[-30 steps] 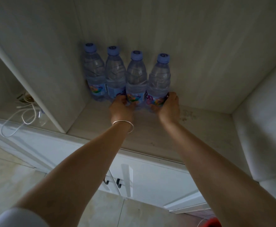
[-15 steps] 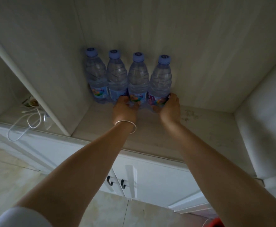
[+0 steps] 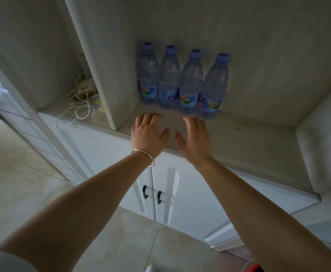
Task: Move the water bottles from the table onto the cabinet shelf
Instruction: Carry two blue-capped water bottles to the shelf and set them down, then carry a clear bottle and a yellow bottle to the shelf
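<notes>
While four water bottles [image 3: 182,81] stand in a row on the cabinet shelf [image 3: 249,132], both hands hover near them.
Left hand [image 3: 146,132] and right hand [image 3: 195,137] spread their fingers straight, gripping nothing; a bangle [image 3: 144,157] circles the left wrist.

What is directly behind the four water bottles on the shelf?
Behind the four water bottles only the pale back wall of the shelf shows. The strip of wall covered by the bottles cannot be seen.

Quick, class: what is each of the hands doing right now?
Left hand: open, holding nothing.
Right hand: open, holding nothing.
</notes>
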